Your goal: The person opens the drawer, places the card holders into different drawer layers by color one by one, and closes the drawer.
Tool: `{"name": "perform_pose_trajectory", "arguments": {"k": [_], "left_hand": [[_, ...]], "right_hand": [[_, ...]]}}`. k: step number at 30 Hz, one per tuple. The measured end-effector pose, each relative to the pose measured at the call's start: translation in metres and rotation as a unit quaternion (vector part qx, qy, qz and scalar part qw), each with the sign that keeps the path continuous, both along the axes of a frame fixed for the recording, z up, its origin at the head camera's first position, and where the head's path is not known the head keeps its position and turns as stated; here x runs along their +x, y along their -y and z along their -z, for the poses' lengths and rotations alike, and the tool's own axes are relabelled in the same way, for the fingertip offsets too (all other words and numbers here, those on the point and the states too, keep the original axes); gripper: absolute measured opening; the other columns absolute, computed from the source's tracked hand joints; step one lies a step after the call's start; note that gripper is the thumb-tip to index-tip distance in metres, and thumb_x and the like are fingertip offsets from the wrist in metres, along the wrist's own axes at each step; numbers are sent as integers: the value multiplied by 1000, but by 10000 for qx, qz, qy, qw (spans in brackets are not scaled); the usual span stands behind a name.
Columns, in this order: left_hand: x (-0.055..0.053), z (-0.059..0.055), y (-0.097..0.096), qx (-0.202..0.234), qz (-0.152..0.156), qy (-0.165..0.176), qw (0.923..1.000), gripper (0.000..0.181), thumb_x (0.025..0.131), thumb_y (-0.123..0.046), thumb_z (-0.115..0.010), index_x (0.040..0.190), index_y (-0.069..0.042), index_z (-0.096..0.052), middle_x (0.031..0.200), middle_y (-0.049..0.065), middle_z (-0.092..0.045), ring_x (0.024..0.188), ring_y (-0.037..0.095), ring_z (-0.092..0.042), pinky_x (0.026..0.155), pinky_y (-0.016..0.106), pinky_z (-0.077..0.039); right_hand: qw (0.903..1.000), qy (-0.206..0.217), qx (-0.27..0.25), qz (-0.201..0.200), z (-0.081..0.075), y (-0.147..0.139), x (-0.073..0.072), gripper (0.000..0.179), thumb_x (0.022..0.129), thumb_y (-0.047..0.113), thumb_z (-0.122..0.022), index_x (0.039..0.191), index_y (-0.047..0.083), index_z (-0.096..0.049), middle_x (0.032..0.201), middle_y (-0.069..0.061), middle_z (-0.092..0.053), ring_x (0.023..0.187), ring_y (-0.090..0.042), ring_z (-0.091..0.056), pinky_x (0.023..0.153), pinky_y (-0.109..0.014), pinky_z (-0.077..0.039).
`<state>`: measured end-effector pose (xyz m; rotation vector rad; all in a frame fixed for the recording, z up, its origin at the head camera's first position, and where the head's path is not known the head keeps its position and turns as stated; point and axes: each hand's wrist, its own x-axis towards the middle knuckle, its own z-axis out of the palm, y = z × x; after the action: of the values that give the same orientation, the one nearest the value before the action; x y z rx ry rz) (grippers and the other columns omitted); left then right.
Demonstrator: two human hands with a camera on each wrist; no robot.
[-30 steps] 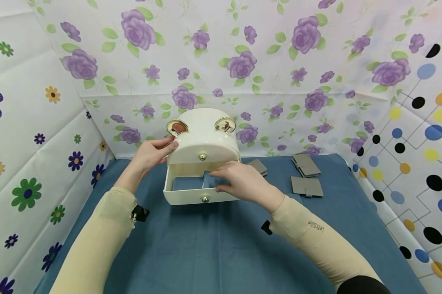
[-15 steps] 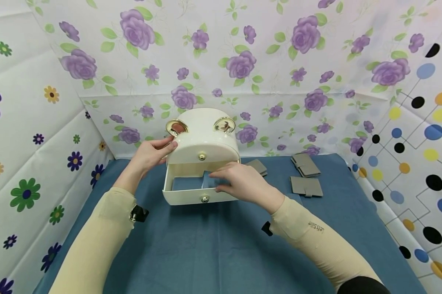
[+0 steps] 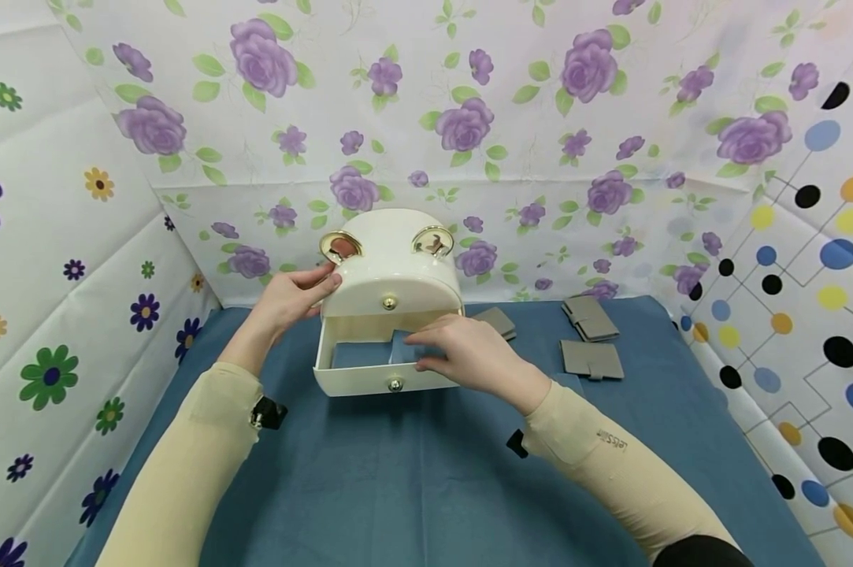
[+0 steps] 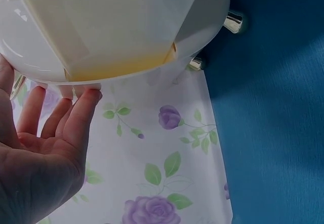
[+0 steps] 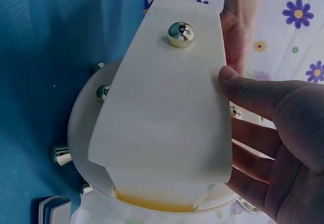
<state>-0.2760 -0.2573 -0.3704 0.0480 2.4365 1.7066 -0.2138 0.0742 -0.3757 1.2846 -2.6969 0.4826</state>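
A cream storage box (image 3: 398,260) with two gold-rimmed ears stands on the blue cloth, its lower drawer (image 3: 355,381) pulled out. My left hand (image 3: 293,298) grips the box's left side; in the left wrist view its fingertips touch the casing. Inside the drawer lies one flat blue case (image 3: 362,354). A second blue case (image 3: 401,346) leans up beside it, and my right hand (image 3: 469,350) holds it between thumb and fingers, partly hiding it. Against the drawer's rim, the right wrist view shows my right thumb (image 5: 243,84).
Grey card holders lie right of the box: one (image 3: 497,321) partly behind my right hand, one (image 3: 591,317) farther back, and one (image 3: 591,360) in front of it. A flat blue piece (image 3: 571,383) shows beside my right wrist. Patterned cloth walls (image 3: 582,197) enclose the table.
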Motion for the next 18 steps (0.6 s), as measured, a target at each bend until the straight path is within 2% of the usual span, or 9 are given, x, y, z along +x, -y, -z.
{"name": "perform_pose_trajectory", "arguments": {"k": [5, 12, 18], "left_hand": [[1, 0, 0, 61, 3, -5, 10000, 72, 102, -49, -73, 162, -19, -48, 170, -1, -39, 154, 28, -40, 115, 52, -48], [2, -1, -2, 89, 10, -5, 10000, 71, 101, -50, -74, 161, -20, -49, 169, 4, -39, 153, 30, -42, 115, 54, -48], [1, 0, -1, 81, -13, 32, 10000, 71, 102, -49, -73, 162, -21, -48, 170, 0, -38, 154, 29, -41, 116, 53, -47]], "right_hand": [[9999, -59, -97, -8, 3, -2, 1, 36, 97, 30, -84, 130, 16, -80, 127, 1, -77, 119, -19, -71, 94, -41, -62], [9996, -140, -238, -46, 6, -5, 2, 33, 98, 30, -83, 128, 16, -81, 125, 1, -78, 117, -18, -71, 91, -40, -63], [9995, -181, -254, -54, 9, -7, 1, 32, 98, 31, -82, 127, 16, -81, 123, 1, -78, 114, -18, -72, 90, -40, -63]]}}
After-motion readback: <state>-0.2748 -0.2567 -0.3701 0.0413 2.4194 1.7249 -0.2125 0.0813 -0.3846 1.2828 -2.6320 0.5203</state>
